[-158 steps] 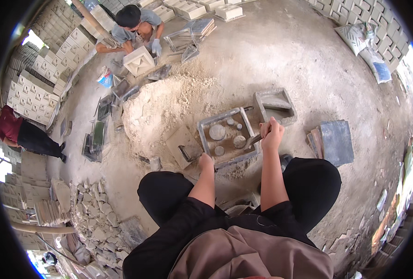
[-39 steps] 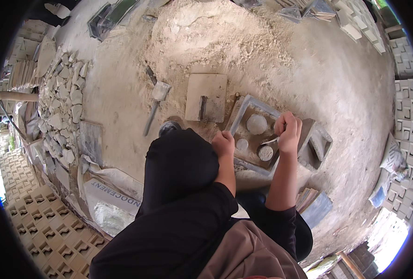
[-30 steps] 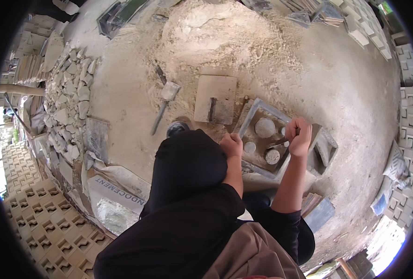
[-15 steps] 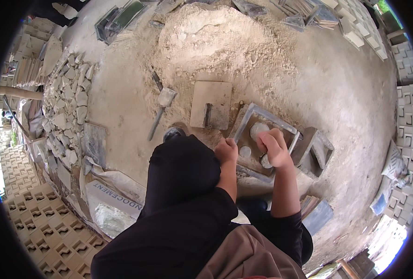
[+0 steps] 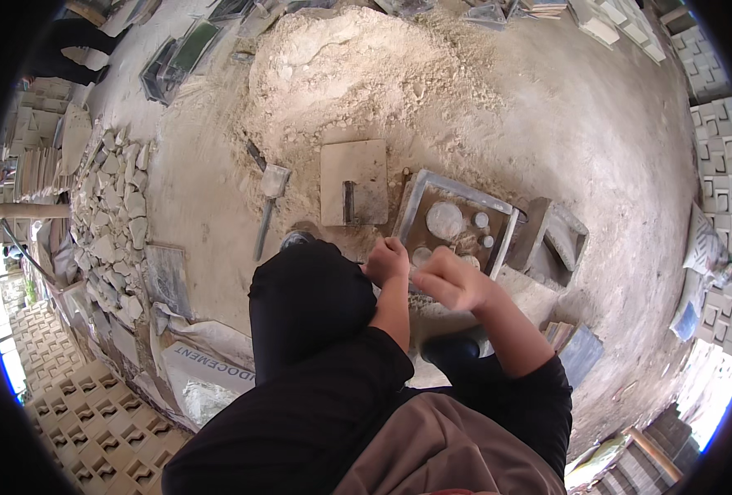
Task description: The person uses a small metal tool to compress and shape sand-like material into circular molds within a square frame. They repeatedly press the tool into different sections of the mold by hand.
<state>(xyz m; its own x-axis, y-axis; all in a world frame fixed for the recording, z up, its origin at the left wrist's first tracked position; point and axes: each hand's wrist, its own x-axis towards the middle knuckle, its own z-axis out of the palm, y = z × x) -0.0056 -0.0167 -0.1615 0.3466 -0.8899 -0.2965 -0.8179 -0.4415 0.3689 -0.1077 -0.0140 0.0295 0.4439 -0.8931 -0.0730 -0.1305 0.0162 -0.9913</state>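
A rectangular metal-rimmed mold frame (image 5: 422,194) lies on the ground in front of me, its bottom brown. Inside it sit pale round shapes of different sizes, the largest a whitish disc (image 5: 445,221). My left hand (image 5: 388,261) is closed in a fist at the frame's near left corner. Over the near edge, close to the left one, my right hand (image 5: 451,279) is curled shut with the thumb side up. Whatever either fist may hold is hidden. Part of the frame's near side is behind my right hand.
A flat board with a handle (image 5: 366,177) and a long-handled tool (image 5: 273,181) lie left of the frame. Beyond is a sandy powder heap (image 5: 374,66). An angular mold piece (image 5: 551,239) stands right; broken pieces (image 5: 114,223) are piled left. Another person's legs (image 5: 73,54) show far left.
My right hand has moved left and nearer to me, off the middle of the frame, uncovering the pale discs. The left stays closed at the corner. The view has shifted slightly.
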